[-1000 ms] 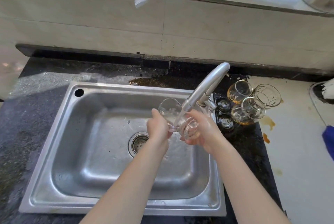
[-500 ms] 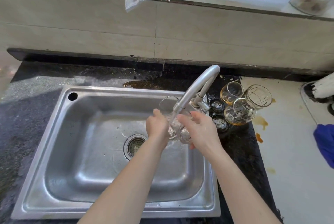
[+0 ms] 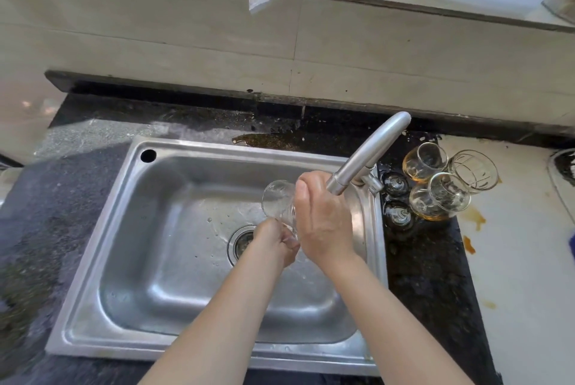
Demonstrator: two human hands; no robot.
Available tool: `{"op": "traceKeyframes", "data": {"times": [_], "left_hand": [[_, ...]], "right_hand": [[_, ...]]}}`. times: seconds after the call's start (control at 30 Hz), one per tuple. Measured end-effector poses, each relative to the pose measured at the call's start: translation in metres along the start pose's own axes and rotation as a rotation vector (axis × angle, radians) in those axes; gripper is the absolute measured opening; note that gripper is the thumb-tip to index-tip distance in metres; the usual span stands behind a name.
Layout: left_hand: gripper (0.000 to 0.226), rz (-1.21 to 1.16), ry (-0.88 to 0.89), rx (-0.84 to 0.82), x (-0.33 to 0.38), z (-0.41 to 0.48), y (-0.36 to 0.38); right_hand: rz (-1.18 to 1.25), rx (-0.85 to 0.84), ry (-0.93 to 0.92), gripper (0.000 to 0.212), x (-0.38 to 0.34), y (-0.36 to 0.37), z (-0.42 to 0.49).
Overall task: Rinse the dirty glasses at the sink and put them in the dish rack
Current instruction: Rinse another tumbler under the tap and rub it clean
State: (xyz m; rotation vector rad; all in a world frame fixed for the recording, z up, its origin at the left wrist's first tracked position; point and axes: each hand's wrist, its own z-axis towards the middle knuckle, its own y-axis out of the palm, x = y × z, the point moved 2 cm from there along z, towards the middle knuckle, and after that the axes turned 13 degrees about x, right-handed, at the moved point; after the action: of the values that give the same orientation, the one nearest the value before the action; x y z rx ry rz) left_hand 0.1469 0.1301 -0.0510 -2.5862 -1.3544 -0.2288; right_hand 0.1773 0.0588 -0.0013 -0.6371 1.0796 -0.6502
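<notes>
I note glass [image 3: 275,198] tilted above sink [image 3: 199,149], faucet [image 3: 370,151] at its 2 o'clock. Left hand [image 3: 275,244] grips base; right hand [image 3: 323,223] lies flat on side, fingers straight. Recommend: turn glass under spout, firm base grip; wet glass likely slippery.

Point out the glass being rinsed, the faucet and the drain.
glass [image 3: 277,202], head view, clear side wall near the rim
faucet [image 3: 370,155], head view, middle of the spout
drain [image 3: 242,244], head view, exposed part of strainer

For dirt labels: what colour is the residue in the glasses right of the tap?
Amber residue, head view.
</notes>
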Motion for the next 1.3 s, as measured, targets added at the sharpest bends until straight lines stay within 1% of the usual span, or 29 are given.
{"op": "traceKeyframes", "data": {"times": [0.03, 0.1, 0.13, 0.2, 0.23, 0.3, 0.33, 0.37, 0.4, 0.47, 0.5, 0.53, 0.57, 0.6, 0.63, 0.67, 0.7, 0.77, 0.8, 0.83, 0.9, 0.93, 0.97, 1.0, 1.1, 1.17, 1.2, 1.27, 1.3], "left_hand": [[0.037, 0.000, -0.004, -0.007, -0.001, -0.001, -0.001], [0.037, 0.016, 0.029, -0.022, -0.002, 0.005, -0.001], [0.037, 0.031, 0.055, -0.036, -0.001, 0.010, 0.000], [0.036, 0.071, 0.122, -0.050, 0.004, 0.021, 0.000], [0.035, 0.084, 0.167, -0.054, 0.007, 0.023, 0.000], [0.036, 0.121, 0.265, -0.052, 0.013, 0.024, -0.001], [0.036, 0.168, 0.321, -0.063, 0.015, 0.020, -0.001], [0.035, 0.220, 0.375, -0.070, 0.017, 0.016, 0.000], [0.032, 0.254, 0.421, -0.067, 0.019, 0.012, 0.000], [0.028, 0.273, 0.476, -0.065, 0.024, 0.006, 0.002], [0.027, 0.279, 0.504, -0.074, 0.027, 0.003, 0.003], [0.026, 0.295, 0.536, -0.080, 0.029, 0.001, 0.004], [0.026, 0.316, 0.565, -0.081, 0.030, -0.002, 0.004], [0.026, 0.328, 0.585, -0.081, 0.031, -0.005, 0.003], [0.026, 0.335, 0.597, -0.080, 0.031, -0.007, 0.003], [0.027, 0.341, 0.608, -0.077, 0.031, -0.008, 0.002], [0.028, 0.343, 0.615, -0.075, 0.031, -0.010, 0.002], [0.031, 0.341, 0.608, -0.092, 0.029, -0.014, 0.002], [0.031, 0.344, 0.604, -0.109, 0.026, -0.017, 0.003], [0.031, 0.348, 0.601, -0.124, 0.024, -0.018, 0.003], [0.030, 0.353, 0.603, -0.141, 0.023, -0.020, 0.001], [0.030, 0.348, 0.600, -0.147, 0.024, -0.020, 0.000], [0.030, 0.335, 0.591, -0.150, 0.025, -0.020, -0.001], [0.029, 0.309, 0.571, -0.152, 0.026, -0.019, -0.001], [0.027, 0.220, 0.493, -0.112, 0.026, -0.013, -0.003], [0.029, 0.134, 0.414, -0.067, 0.023, -0.009, -0.003], [0.029, 0.079, 0.370, -0.051, 0.022, -0.008, -0.002], [0.027, 0.024, 0.356, -0.034, 0.023, -0.009, -0.001], [0.027, 0.040, 0.386, -0.026, 0.024, -0.011, 0.000]], "right_hand": [[-0.002, -0.032, 0.004, 0.045, 0.000, -0.002, 0.001], [-0.076, -0.148, 0.143, 0.043, 0.001, -0.004, 0.007], [-0.052, -0.213, 0.296, 0.038, 0.006, -0.006, 0.011], [0.145, -0.324, 0.601, 0.029, 0.015, -0.005, 0.018], [0.221, -0.404, 0.687, 0.029, 0.016, -0.007, 0.021], [0.246, -0.621, 0.747, 0.046, 0.014, -0.011, 0.023], [0.240, -0.690, 0.731, 0.055, 0.015, -0.012, 0.022], [0.210, -0.703, 0.701, 0.063, 0.014, -0.012, 0.023], [0.173, -0.683, 0.680, 0.066, 0.015, -0.011, 0.024], [0.158, -0.591, 0.708, 0.062, 0.017, -0.008, 0.022], [0.184, -0.511, 0.757, 0.060, 0.017, -0.004, 0.021], [0.197, -0.422, 0.776, 0.066, 0.016, -0.002, 0.017], [0.172, -0.337, 0.726, 0.073, 0.013, -0.001, 0.011], [0.095, -0.268, 0.583, 0.079, 0.012, 0.001, 0.007], [0.016, -0.232, 0.414, 0.077, 0.008, 0.003, 0.003], [-0.021, -0.198, 0.308, 0.071, 0.005, 0.003, -0.001], [-0.032, -0.203, 0.246, 0.067, 0.001, 0.003, -0.004], [-0.066, -0.232, 0.268, 0.076, 0.008, 0.009, -0.004], [-0.059, -0.227, 0.355, 0.083, 0.015, 0.012, -0.002], [-0.009, -0.219, 0.496, 0.081, 0.021, 0.015, 0.002], [0.201, -0.226, 0.764, 0.050, 0.032, 0.018, 0.008], [0.380, -0.251, 0.894, 0.038, 0.036, 0.016, 0.008], [0.542, -0.286, 1.007, 0.039, 0.036, 0.015, 0.007], [0.637, -0.319, 1.042, 0.046, 0.036, 0.013, 0.004], [0.568, -0.431, 0.811, 0.062, 0.034, 0.006, 0.001], [0.406, -0.493, 0.659, 0.072, 0.035, -0.001, -0.004], [0.302, -0.512, 0.595, 0.069, 0.036, -0.003, -0.008], [0.134, -0.472, 0.524, 0.063, 0.037, -0.005, -0.021], [0.123, -0.419, 0.534, 0.064, 0.037, -0.004, -0.026]]}}
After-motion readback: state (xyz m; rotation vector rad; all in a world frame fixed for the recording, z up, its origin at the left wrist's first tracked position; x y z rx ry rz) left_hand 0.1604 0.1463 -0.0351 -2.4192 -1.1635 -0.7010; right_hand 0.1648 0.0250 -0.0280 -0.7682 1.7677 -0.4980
